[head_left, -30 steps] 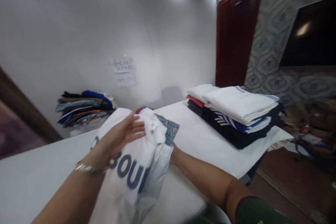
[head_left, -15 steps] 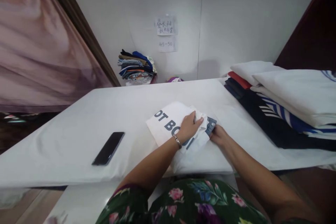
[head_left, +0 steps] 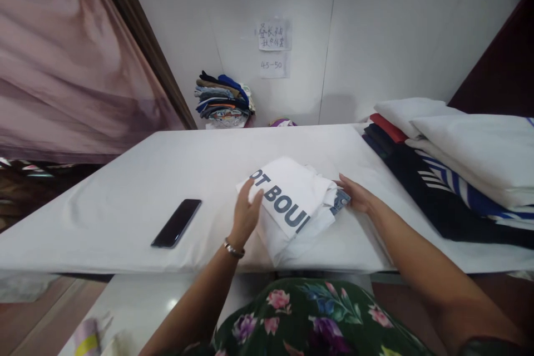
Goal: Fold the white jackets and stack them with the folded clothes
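A folded white garment (head_left: 287,186) with dark capital letters lies on the white-covered table in front of me. A strip of blue denim (head_left: 341,199) shows at its right end. My left hand (head_left: 245,214) is at the garment's left edge, thumb and fingers apart, a bracelet on the wrist. My right hand (head_left: 355,192) lies alongside the right end by the denim, fingers stretched out; its underside is hidden. Neither hand appears to grip the cloth.
A black phone (head_left: 176,223) lies on the table (head_left: 125,178) to the left. Folded clothes (head_left: 442,189) are piled at the right. Beyond the far edge stands another clothes stack (head_left: 223,101), below paper notes (head_left: 273,36) on the wall.
My left hand has let go of the garment's right part and moved to its left edge, uncovering the letters. My right hand has opened out and shifted slightly up. The view has moved slightly.
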Demonstrator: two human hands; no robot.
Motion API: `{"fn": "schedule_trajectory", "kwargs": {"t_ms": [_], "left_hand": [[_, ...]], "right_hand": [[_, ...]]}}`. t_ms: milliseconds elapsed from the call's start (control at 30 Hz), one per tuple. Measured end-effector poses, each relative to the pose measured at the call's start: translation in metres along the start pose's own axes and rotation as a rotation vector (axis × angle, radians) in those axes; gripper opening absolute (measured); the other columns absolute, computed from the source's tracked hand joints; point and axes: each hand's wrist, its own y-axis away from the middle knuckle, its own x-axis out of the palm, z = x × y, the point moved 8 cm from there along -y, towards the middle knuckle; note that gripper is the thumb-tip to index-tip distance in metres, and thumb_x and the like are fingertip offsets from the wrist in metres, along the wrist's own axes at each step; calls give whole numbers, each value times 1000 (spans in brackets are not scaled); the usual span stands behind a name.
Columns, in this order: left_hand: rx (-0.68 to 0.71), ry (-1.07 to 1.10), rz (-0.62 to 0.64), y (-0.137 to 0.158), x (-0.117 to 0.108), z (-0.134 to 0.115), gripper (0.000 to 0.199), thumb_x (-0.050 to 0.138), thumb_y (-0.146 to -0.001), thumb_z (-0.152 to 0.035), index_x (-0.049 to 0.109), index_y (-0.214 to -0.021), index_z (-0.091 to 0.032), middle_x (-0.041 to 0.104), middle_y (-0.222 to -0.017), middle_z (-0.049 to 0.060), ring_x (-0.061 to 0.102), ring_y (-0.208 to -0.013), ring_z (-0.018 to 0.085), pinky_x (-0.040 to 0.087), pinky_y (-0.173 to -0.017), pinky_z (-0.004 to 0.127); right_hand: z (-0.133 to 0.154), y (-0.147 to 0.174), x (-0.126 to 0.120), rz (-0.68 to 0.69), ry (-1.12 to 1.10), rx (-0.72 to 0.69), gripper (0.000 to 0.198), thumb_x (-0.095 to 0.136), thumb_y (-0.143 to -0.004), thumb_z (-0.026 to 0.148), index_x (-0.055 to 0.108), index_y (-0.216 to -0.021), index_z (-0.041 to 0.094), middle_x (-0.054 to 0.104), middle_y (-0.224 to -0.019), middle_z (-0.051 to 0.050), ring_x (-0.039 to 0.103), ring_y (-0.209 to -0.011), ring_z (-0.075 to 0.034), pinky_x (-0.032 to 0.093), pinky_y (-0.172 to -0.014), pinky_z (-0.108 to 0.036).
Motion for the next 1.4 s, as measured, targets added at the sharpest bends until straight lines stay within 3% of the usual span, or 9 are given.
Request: {"fn": "schedule_trajectory", "kwargs": {"t_ms": [100,200,333,467,733,933,1033,1167,1400], "left_hand": [[-338,164,-151,22,-36,48,44,65,-85,-34,54,-125,-22,45,-145,11,42,-135,27,41,-107,39],[-613,470,-53,42,-26,72,32,57,-89,-33,57,-118,-19,53,-137,14,55,-122,27,55,-89,38],[-703,571,66,44,-11,68,24,56,-90,-34,63,-108,-19,64,-120,11,64,-101,21,56,-72,30],[-758,541,74,38,-6,66,23,56,-89,-36,65,-100,-17,67,-105,8,64,-82,16,53,-61,25],[-529,475,146,-11,13,36,34,69,-75,-30,66,-106,-18,71,-105,7,65,-86,18,50,-66,24],[-529,336,215,-34,44,50,34,73,-75,-30,66,-105,-16,68,-117,12,64,-100,22,51,-78,28],[-566,332,221,-29,47,58,41,74,-75,-39,64,-110,-18,65,-122,12,62,-109,25,52,-82,32],[-612,320,120,-18,35,61,49,76,-74,-39,59,-116,-20,60,-131,12,57,-118,28,53,-84,35],[-415,368,134,-15,49,58,56,82,-67,-26,59,-118,-17,67,-120,14,62,-111,27,49,-95,38]], "right_hand": [[7,-13,10,90,1,93,57,46,-88,63,59,-119,17,73,-100,-10,71,-79,-22,57,-72,-36],[16,-31,28,195,37,133,59,50,-84,67,61,-115,18,73,-105,-11,71,-89,-26,56,-81,-43],[26,-48,44,218,180,137,49,63,-79,59,67,-105,18,73,-105,-12,70,-94,-27,56,-84,-42],[47,-46,42,60,285,-59,51,79,-66,31,64,-114,21,73,-106,-9,69,-94,-24,54,-87,-38],[72,-10,32,-32,241,-425,69,79,-62,28,57,-127,23,70,-111,-4,66,-96,-22,52,-89,-36],[28,-22,-7,-172,181,-100,81,76,-61,22,48,-136,14,70,-112,-13,68,-93,-24,53,-86,-38],[30,-26,-19,-231,321,-78,85,76,-65,28,43,-142,13,63,-125,-16,64,-107,-26,49,-93,-39],[62,-19,-17,-382,617,-249,78,70,-75,37,41,-145,17,49,-143,-14,55,-120,-26,43,-100,-36],[66,-12,34,-363,1267,-291,58,54,-86,51,50,-135,21,60,-119,-13,59,-105,-29,43,-88,-36]]}}
